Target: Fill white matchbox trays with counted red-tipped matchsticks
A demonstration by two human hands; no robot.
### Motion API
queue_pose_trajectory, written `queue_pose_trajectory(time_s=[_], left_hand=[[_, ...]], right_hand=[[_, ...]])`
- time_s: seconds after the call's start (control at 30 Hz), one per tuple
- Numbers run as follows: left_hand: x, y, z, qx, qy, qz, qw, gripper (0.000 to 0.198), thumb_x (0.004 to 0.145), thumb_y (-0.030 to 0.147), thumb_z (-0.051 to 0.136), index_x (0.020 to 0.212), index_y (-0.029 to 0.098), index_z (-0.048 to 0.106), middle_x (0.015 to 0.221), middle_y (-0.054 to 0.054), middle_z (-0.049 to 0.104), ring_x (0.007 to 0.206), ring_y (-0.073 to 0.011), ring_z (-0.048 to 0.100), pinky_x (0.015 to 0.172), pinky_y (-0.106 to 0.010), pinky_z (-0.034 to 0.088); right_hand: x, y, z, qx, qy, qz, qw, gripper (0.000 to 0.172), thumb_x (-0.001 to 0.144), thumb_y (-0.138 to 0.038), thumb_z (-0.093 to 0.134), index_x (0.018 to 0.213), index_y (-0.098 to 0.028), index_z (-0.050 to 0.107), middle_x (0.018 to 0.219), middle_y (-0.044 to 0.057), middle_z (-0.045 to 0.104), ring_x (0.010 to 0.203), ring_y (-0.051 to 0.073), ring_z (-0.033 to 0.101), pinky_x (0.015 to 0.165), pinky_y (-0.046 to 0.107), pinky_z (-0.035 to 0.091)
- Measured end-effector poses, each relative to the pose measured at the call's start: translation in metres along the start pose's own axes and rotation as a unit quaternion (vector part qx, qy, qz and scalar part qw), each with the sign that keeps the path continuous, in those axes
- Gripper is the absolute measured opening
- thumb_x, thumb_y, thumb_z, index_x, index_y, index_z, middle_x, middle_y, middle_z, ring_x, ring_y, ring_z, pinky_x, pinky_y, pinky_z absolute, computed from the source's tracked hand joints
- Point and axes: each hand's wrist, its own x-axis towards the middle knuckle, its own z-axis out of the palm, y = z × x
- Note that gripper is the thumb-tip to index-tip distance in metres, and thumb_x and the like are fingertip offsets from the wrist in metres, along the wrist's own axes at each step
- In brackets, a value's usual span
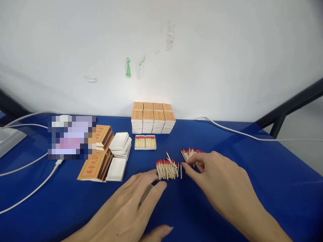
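My left hand lies flat on the blue table, fingers stretched out, their tips just short of a small heap of red-tipped matches. My right hand reaches in from the right with its fingers curled, the fingertips pinching at matches between that heap and a second bunch of matches behind it. Two open white trays filled with matches sit just beyond the heaps.
A block of stacked orange-topped matchboxes stands at the wall. To the left lie piles of orange box sleeves and white inner trays. White cables cross the left side and run along the back right.
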Motion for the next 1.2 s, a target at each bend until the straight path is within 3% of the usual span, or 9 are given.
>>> queue_pose_trajectory(time_s=[0.1,0.27,0.43,0.57,0.77,1.0,1.2], left_hand=[[0.001,0.0,0.003,-0.004,-0.001,0.001,1.0,0.051,0.124,0.048,0.038,0.157,0.013,0.054,0.153,-0.022,0.07,0.14,-0.0339,0.073,0.115,-0.05,0.064],[0.009,0.003,-0.011,-0.004,-0.036,0.007,0.999,0.047,0.121,0.045,0.053,0.154,0.012,0.055,0.15,-0.022,0.072,0.137,-0.0343,0.076,0.111,-0.047,0.067],[0.009,0.001,-0.012,-0.009,-0.017,0.011,1.0,0.047,0.122,0.046,0.047,0.152,0.012,0.057,0.148,-0.022,0.072,0.133,-0.0339,0.077,0.108,-0.047,0.068],[0.01,0.001,-0.011,0.005,-0.014,0.02,1.0,0.046,0.123,0.046,0.044,0.152,0.011,0.056,0.146,-0.021,0.074,0.129,-0.0325,0.079,0.105,-0.045,0.069],[0.011,0.002,-0.014,0.02,-0.019,0.02,0.999,0.049,0.124,0.049,0.038,0.149,0.011,0.055,0.142,-0.021,0.075,0.128,-0.033,0.08,0.105,-0.047,0.07],[0.01,0.003,-0.013,0.022,-0.028,0.018,0.999,0.049,0.125,0.048,0.035,0.15,0.011,0.054,0.143,-0.023,0.075,0.129,-0.0342,0.08,0.101,-0.049,0.071],[0.011,0.0,-0.013,0.012,-0.031,0.024,0.999,0.049,0.124,0.047,0.038,0.152,0.01,0.053,0.145,-0.024,0.073,0.131,-0.0345,0.079,0.101,-0.047,0.072]], right_hand=[[-0.001,-0.006,0.001,0.015,-0.026,-0.004,1.0,0.024,0.101,-0.045,0.069,0.088,-0.036,0.087,0.087,0.004,0.08,0.082,0.029,0.072,0.066,0.036,0.036],[0.0,-0.009,-0.002,0.04,-0.053,-0.006,0.998,0.031,0.105,-0.047,0.063,0.087,-0.035,0.086,0.081,0.001,0.078,0.076,0.026,0.07,0.065,0.037,0.037],[0.019,-0.018,-0.01,0.035,-0.025,-0.012,0.999,0.033,0.106,-0.052,0.063,0.096,-0.034,0.088,0.097,0.002,0.085,0.094,0.03,0.076,0.071,0.039,0.04],[0.04,-0.033,-0.01,0.031,-0.045,-0.05,0.997,0.026,0.1,-0.047,0.071,0.09,-0.03,0.088,0.099,0.004,0.086,0.099,0.032,0.077,0.073,0.04,0.039],[0.052,-0.04,-0.004,0.058,-0.08,-0.077,0.992,0.013,0.088,-0.036,0.079,0.081,-0.03,0.087,0.091,0.003,0.085,0.088,0.026,0.074,0.07,0.038,0.039],[0.05,-0.034,-0.016,0.107,-0.085,-0.058,0.989,0.017,0.092,-0.041,0.076,0.082,-0.032,0.087,0.087,-0.001,0.083,0.087,0.023,0.073,0.07,0.036,0.042],[0.026,-0.025,-0.017,0.087,-0.061,-0.047,0.993,0.024,0.095,-0.05,0.073,0.081,-0.034,0.086,0.086,-0.001,0.079,0.084,0.023,0.07,0.068,0.036,0.038]])
